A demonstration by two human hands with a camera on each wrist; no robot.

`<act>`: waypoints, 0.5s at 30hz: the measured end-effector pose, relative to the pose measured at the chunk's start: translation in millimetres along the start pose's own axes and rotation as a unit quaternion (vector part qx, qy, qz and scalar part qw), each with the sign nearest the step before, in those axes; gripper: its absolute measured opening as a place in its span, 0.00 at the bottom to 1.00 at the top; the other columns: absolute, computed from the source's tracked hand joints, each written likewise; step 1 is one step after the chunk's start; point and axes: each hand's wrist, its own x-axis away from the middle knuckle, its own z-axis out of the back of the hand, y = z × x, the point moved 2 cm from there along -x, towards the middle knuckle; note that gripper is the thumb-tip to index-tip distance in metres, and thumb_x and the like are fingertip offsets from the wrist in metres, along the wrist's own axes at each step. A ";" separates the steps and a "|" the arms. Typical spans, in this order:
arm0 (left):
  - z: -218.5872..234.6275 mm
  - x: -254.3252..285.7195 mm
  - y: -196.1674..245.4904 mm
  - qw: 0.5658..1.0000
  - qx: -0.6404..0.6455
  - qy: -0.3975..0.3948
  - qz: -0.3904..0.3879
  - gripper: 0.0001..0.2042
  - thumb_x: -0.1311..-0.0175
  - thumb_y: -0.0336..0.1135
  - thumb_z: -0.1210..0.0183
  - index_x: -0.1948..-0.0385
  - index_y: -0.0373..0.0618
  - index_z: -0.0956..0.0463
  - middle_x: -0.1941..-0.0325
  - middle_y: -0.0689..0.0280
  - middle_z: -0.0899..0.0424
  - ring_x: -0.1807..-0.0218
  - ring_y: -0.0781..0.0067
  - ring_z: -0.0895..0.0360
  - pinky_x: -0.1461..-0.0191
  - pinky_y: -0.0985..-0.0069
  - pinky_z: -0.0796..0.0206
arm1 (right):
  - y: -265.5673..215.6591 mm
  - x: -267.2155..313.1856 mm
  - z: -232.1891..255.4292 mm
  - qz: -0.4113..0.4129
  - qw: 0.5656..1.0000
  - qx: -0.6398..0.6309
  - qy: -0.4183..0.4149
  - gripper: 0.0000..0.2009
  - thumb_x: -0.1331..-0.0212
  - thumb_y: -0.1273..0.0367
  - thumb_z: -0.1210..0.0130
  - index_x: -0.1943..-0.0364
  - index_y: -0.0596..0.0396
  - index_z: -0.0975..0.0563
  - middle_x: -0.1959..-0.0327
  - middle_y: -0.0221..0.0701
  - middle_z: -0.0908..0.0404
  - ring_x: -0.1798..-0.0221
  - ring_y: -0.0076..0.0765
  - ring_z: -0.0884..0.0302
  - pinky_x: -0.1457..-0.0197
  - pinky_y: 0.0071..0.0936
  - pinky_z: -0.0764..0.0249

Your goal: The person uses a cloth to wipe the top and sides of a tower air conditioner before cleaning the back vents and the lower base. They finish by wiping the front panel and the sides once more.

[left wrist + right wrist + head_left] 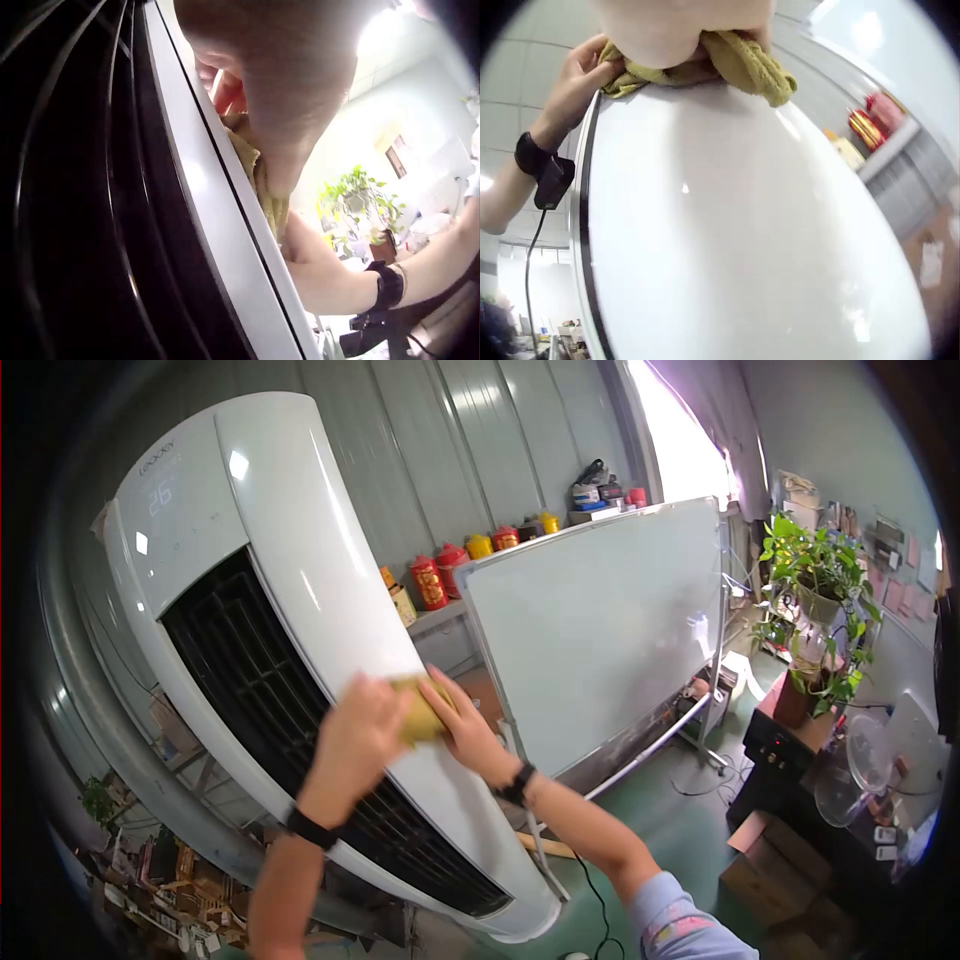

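Note:
A tall white air conditioner (300, 550) with a dark louvred vent (250, 650) leans across the head view. On its white side panel lies a yellow-green cloth (424, 718), between the two hands. My left hand (362, 728) pinches the cloth's left part with bent fingers; in the left wrist view the cloth (259, 169) is bunched beneath that hand (277, 82). My right hand (470, 730) lies over the cloth's right edge, fingers extended in the head view. In the right wrist view the cloth (746, 67) is folded under the right hand (660, 30), against the glossy panel (727, 210).
A whiteboard (600, 640) on a wheeled stand is to the right, with red and yellow canisters (452, 557) on a ledge behind. Potted plants (820, 575), a cardboard box (775, 865) and a cable (603, 905) are at the right. A large pipe (130, 730) runs at the left.

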 end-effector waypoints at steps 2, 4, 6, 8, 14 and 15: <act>45.3 -32.8 -26.1 0.998 -0.045 0.029 0.013 0.31 0.62 0.31 0.31 0.48 0.38 0.27 0.53 0.55 0.26 0.47 0.50 0.28 0.36 0.56 0.37 | -9.1 -65.6 9.0 0.031 0.999 -0.019 0.016 0.40 0.53 0.86 0.48 0.30 0.44 0.39 0.29 0.48 0.46 0.29 0.56 0.42 0.28 0.40 0.40; 64.6 -43.3 -36.3 0.997 -0.054 0.037 0.043 0.32 0.61 0.30 0.31 0.47 0.38 0.28 0.52 0.55 0.26 0.45 0.49 0.29 0.36 0.56 0.37 | -23.7 -100.8 12.9 0.033 0.997 -0.063 0.031 0.41 0.53 0.87 0.50 0.30 0.43 0.39 0.29 0.48 0.45 0.30 0.57 0.41 0.29 0.42 0.40; 69.3 -45.0 -37.3 0.995 -0.046 0.042 0.075 0.32 0.61 0.30 0.31 0.46 0.38 0.28 0.51 0.54 0.26 0.43 0.48 0.29 0.35 0.56 0.38 | -29.5 -104.7 8.2 0.032 0.996 -0.067 0.039 0.41 0.53 0.88 0.50 0.30 0.44 0.38 0.29 0.49 0.44 0.30 0.59 0.42 0.29 0.43 0.40; 54.4 -27.0 -22.6 0.995 -0.037 0.035 0.085 0.32 0.61 0.29 0.32 0.46 0.38 0.29 0.49 0.53 0.26 0.41 0.48 0.30 0.35 0.56 0.38 | -26.5 -76.1 -1.7 0.032 0.997 -0.046 0.045 0.40 0.54 0.88 0.50 0.30 0.46 0.38 0.29 0.49 0.44 0.30 0.60 0.42 0.28 0.43 0.41; -38.6 80.0 59.8 0.999 0.025 -0.020 0.034 0.30 0.58 0.29 0.35 0.47 0.34 0.29 0.49 0.50 0.26 0.42 0.48 0.30 0.34 0.57 0.38 | -11.0 103.4 -35.2 -0.056 0.998 0.012 -0.023 0.39 0.56 0.88 0.51 0.32 0.49 0.34 0.27 0.51 0.48 0.25 0.58 0.49 0.24 0.44 0.50; -56.2 99.0 78.7 0.998 0.042 -0.038 0.014 0.29 0.58 0.29 0.36 0.48 0.32 0.29 0.50 0.49 0.26 0.43 0.48 0.29 0.33 0.57 0.39 | -6.8 143.1 -44.2 -0.066 0.997 0.027 -0.029 0.38 0.55 0.87 0.50 0.33 0.49 0.34 0.27 0.51 0.48 0.25 0.57 0.49 0.23 0.42 0.51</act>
